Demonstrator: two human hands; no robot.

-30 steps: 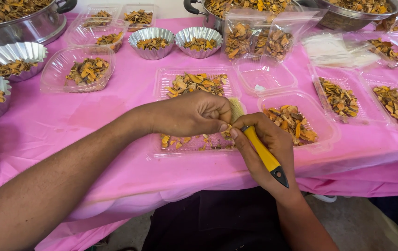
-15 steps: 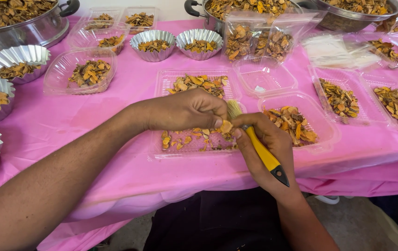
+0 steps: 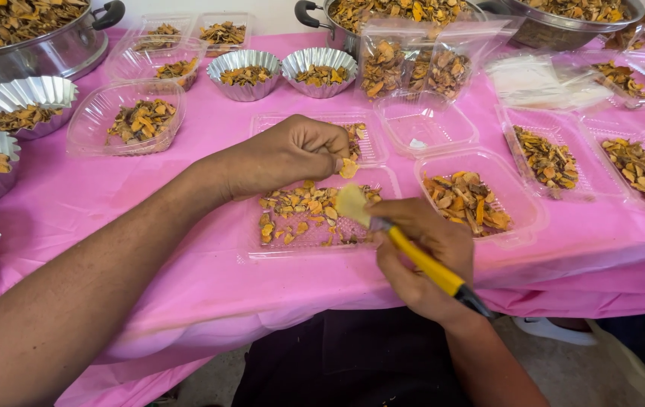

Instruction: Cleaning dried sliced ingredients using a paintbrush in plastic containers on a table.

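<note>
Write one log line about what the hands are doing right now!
left hand: pinches orange slice | right hand: grips yellow-handled brush | below: clear tray of slices, pink tablecloth

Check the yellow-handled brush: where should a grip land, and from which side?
Best guess: mid-handle of the brush, coming from above on the near side, as the right hand does now. The handle is long, slim and slanted, bristles up-left over the clear tray, so the yellow shaft is the only clean part. The left hand pinches a slice beside the bristles.
</note>
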